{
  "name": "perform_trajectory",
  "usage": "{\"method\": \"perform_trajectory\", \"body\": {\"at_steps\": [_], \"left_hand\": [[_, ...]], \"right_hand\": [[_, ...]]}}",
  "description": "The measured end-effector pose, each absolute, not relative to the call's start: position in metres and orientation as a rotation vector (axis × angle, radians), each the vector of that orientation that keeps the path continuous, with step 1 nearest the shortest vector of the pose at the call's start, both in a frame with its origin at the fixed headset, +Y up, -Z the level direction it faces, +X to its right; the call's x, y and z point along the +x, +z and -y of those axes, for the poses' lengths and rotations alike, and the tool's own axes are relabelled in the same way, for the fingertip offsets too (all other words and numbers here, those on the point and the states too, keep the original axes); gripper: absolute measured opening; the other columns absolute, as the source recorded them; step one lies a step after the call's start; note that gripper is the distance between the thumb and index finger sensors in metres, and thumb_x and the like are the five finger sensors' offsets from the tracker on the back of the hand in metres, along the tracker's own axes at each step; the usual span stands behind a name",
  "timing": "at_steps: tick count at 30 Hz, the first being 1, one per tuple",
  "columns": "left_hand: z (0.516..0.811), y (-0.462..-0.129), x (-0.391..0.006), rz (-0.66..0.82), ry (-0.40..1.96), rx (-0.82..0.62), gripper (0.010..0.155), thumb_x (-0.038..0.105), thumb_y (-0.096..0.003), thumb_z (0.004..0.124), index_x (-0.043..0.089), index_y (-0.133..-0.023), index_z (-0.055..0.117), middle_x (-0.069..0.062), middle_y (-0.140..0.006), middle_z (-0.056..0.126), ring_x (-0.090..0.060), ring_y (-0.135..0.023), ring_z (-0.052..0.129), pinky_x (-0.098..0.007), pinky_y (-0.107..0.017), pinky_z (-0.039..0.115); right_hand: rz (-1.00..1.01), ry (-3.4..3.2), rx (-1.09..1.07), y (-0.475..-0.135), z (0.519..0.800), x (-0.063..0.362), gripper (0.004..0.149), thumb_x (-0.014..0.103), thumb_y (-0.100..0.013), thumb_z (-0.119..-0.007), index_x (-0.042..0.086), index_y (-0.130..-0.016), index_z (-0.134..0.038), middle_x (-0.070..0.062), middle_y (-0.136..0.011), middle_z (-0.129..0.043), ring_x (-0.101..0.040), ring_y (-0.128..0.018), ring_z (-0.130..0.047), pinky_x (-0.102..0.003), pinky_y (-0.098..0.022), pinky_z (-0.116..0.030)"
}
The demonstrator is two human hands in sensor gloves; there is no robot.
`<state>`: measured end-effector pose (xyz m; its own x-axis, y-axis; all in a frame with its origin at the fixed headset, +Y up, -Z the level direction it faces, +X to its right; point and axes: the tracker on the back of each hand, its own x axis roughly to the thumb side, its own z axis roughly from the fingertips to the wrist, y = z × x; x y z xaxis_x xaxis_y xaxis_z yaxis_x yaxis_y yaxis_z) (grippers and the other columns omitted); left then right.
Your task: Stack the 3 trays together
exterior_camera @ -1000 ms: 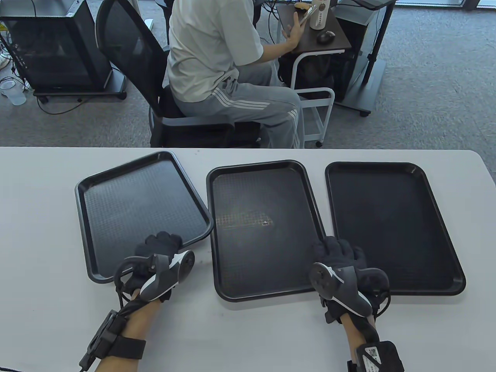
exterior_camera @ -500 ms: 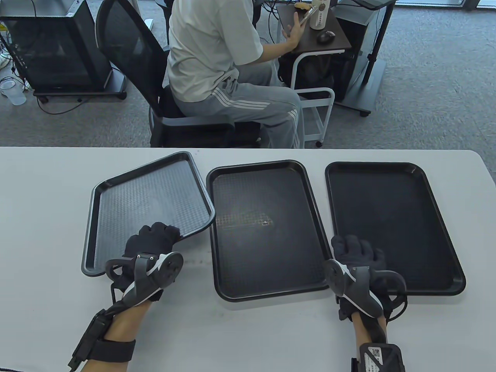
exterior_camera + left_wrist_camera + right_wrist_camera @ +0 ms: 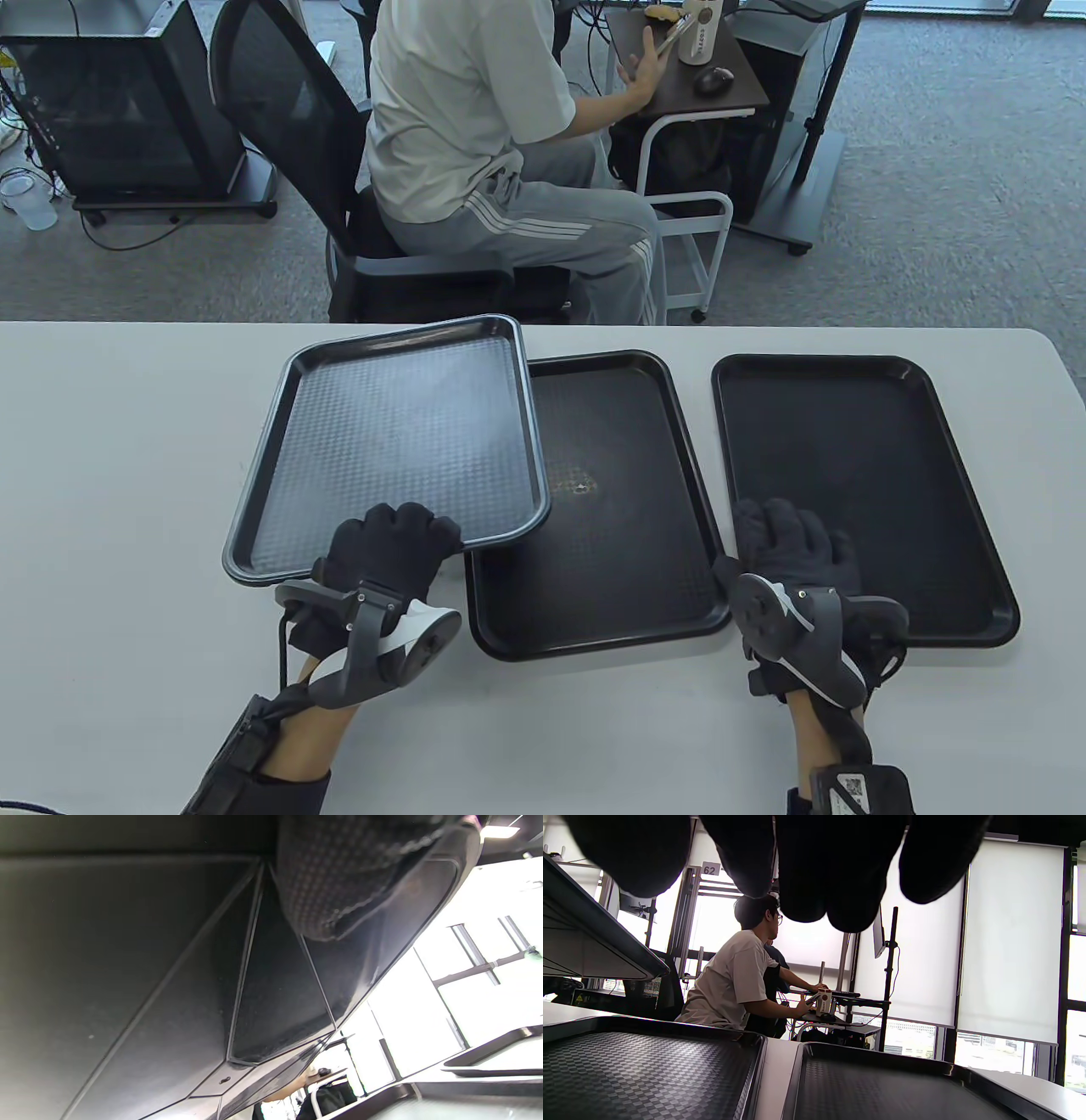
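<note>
Three black trays. My left hand (image 3: pixel 394 543) grips the near edge of the left tray (image 3: pixel 407 441) and holds it lifted and tilted, its right side overlapping the left part of the middle tray (image 3: pixel 619 509). The left wrist view shows that tray's underside (image 3: pixel 127 963) with a gloved finger (image 3: pixel 339 878) under its rim. The middle tray and the right tray (image 3: pixel 857 458) lie flat on the table. My right hand (image 3: pixel 789 539) is over the right tray's near left corner, holding nothing. In the right wrist view its fingers (image 3: pixel 814 866) hang above the middle tray (image 3: pixel 649 1069) and the right tray (image 3: pixel 882 1086).
The white table (image 3: pixel 102 509) has bare surface to the left and along the near edge. A seated person (image 3: pixel 475 127) on an office chair and a small cart (image 3: pixel 687 246) are beyond the far edge.
My left hand has lifted the left tray off the table and carried it right, over the middle tray's left side. My right hand has moved right and forward onto the right tray's corner.
</note>
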<state>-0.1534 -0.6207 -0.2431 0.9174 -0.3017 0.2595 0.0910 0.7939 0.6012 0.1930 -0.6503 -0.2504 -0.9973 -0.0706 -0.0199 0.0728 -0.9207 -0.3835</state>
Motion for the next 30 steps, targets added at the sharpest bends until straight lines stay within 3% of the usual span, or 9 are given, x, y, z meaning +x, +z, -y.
{"method": "perform_trajectory", "body": {"at_steps": [8, 15, 22, 25, 30], "left_hand": [[0.623, -0.241, -0.083, 0.454, -0.209, 0.603, 0.044, 0.026, -0.0353, 0.098, 0.043, -0.071, 0.077, 0.012, -0.065, 0.091, -0.015, -0.042, 0.093, -0.038, -0.040, 0.088], [0.649, -0.248, -0.034, 0.500, -0.265, 0.532, 0.044, 0.026, -0.0354, 0.098, 0.042, -0.071, 0.078, 0.011, -0.065, 0.091, -0.016, -0.042, 0.093, -0.039, -0.039, 0.088], [0.680, -0.244, -0.012, 0.514, -0.355, 0.494, 0.046, 0.032, -0.0370, 0.099, 0.043, -0.075, 0.077, 0.013, -0.069, 0.092, -0.013, -0.043, 0.097, -0.035, -0.039, 0.092], [0.689, -0.244, -0.005, 0.521, -0.333, 0.396, 0.048, 0.038, -0.0377, 0.098, 0.041, -0.081, 0.077, 0.010, -0.077, 0.093, -0.015, -0.050, 0.100, -0.037, -0.045, 0.093], [0.700, -0.245, -0.001, 0.510, -0.299, 0.246, 0.047, 0.051, -0.0358, 0.095, 0.040, -0.080, 0.083, 0.008, -0.079, 0.097, -0.019, -0.054, 0.106, -0.040, -0.045, 0.094]], "right_hand": [[-0.636, -3.021, 0.052, -0.246, 0.644, 0.197, 0.063, 0.060, -0.040, -0.076, 0.036, -0.097, -0.066, -0.004, -0.104, -0.082, -0.032, -0.088, -0.090, -0.057, -0.062, -0.073], [-0.625, -3.026, 0.063, -0.247, 0.644, 0.199, 0.063, 0.060, -0.040, -0.076, 0.036, -0.097, -0.066, -0.004, -0.104, -0.082, -0.032, -0.088, -0.090, -0.057, -0.062, -0.073], [-0.608, -3.027, 0.096, -0.247, 0.644, 0.202, 0.063, 0.060, -0.040, -0.076, 0.036, -0.097, -0.066, -0.004, -0.104, -0.082, -0.032, -0.088, -0.090, -0.057, -0.062, -0.073], [-0.595, -3.031, 0.098, -0.247, 0.645, 0.202, 0.063, 0.060, -0.040, -0.076, 0.036, -0.097, -0.066, -0.004, -0.104, -0.082, -0.032, -0.087, -0.091, -0.057, -0.062, -0.073], [-0.574, -3.042, 0.103, -0.246, 0.645, 0.203, 0.063, 0.060, -0.040, -0.076, 0.036, -0.098, -0.065, -0.004, -0.104, -0.082, -0.032, -0.087, -0.091, -0.057, -0.062, -0.073]]}}
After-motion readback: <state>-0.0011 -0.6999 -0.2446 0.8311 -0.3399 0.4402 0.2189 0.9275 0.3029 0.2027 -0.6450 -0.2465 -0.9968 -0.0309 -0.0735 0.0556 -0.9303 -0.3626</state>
